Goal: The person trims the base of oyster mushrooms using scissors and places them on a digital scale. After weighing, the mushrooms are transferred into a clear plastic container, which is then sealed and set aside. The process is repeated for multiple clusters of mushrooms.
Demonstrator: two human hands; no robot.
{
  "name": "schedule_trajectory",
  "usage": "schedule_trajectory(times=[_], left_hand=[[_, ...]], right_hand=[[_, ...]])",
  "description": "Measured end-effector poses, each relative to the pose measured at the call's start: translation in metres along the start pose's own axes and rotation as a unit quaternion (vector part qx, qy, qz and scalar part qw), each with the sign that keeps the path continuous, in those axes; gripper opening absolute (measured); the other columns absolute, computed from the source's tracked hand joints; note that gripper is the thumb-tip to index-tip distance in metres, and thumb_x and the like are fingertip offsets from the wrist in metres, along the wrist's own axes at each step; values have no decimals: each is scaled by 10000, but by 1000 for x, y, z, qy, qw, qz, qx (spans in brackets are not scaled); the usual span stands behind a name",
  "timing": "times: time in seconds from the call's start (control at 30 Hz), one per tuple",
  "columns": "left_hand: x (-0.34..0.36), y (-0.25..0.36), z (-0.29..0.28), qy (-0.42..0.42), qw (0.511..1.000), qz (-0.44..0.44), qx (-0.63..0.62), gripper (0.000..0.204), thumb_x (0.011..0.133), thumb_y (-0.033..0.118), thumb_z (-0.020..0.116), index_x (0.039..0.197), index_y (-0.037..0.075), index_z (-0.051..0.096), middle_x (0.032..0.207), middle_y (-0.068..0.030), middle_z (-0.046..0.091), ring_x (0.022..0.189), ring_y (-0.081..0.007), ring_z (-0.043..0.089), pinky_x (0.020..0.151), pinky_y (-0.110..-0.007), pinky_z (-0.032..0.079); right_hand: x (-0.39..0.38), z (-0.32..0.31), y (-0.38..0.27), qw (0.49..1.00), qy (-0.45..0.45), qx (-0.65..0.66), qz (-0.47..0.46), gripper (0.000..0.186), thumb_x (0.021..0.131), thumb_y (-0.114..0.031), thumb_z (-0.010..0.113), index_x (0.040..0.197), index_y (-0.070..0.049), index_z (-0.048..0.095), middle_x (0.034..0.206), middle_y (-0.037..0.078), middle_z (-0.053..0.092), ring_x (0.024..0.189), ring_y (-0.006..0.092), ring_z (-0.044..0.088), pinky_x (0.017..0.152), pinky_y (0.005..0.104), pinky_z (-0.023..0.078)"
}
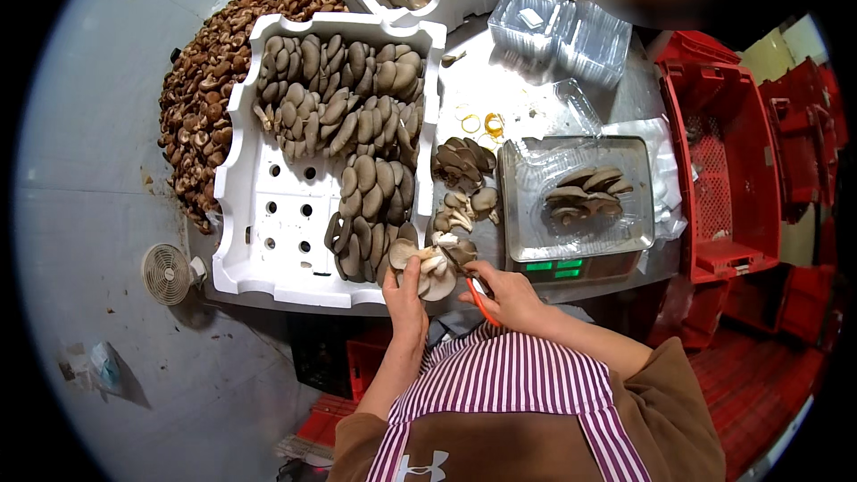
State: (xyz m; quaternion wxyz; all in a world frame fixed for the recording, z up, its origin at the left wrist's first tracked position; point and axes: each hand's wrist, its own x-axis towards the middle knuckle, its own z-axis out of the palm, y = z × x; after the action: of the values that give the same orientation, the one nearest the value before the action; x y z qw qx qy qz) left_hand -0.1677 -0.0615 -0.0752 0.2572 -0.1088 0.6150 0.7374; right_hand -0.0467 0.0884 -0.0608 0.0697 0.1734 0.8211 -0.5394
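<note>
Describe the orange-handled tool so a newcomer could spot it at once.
Find the nearer white foam box, then the scale to its right. At the near end of the gap between them, the right hand holds the tool beside the mushroom cluster in the left hand. Its bright orange handle sets it apart from the grey mushrooms nearby.
</note>
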Motion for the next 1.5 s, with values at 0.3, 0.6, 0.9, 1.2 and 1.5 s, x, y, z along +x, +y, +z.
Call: schedule_trajectory(times=[0.3, 0.6, 0.9, 1.2, 1.5], left_hand=[[-3, 5, -3, -26, 998, -35, 41, 282, 928, 147, 667, 1160, 2, 602, 1056, -76, 657, 916, -138, 637, 802, -270, 521], [1, 14, -15, -19, 993, -8, 119, 294, 916, 133, 666, 1170, -1, 603, 1063, -68, 651, 934, -134, 627, 824, -273, 518], [-4, 32, 41, -226, 958, 30, 175, 287, 907, 64, 659, 1181, -2, 606, 1123, -55, 654, 987, -126, 620, 855, -281, 510], [-32, 6, 178, -412, 659, 414, 474, 385, 723, 69, 740, 1092, 67, 628, 1047, -130, 635, 971, -317, 616, 829, -410, 512], [-43, -67, 235, -359, 636, 428, 533, 461, 690, 82, 795, 1098, 72, 581, 1039, -139, 584, 955, -350, 597, 805, -432, 502]], right_hand=[[-1, 2, 2, 996, 48, 15, -74, 481, 878, -410, 689, 1130, -22, 557, 936, 188, 662, 839, 348, 661, 681, 417, 513], [7, 13, 31, 999, 10, -36, 9, 433, 864, -360, 701, 1079, -6, 574, 734, 221, 650, 702, 404, 653, 632, 475, 506], [15, 46, 77, 994, -8, -68, 79, 371, 842, -194, 658, 1152, -27, 538, 1084, 241, 613, 1020, 392, 615, 853, 482, 499], [-42, 19, 100, 994, -97, -40, 30, 533, 861, -226, 663, 1332, -69, 470, 1297, 214, 545, 1122, 383, 582, 938, 467, 477], [-101, -27, 120, 997, -41, -34, 57, 483, 878, -249, 637, 1299, -48, 512, 1243, 231, 589, 1097, 387, 597, 926, 461, 480]])
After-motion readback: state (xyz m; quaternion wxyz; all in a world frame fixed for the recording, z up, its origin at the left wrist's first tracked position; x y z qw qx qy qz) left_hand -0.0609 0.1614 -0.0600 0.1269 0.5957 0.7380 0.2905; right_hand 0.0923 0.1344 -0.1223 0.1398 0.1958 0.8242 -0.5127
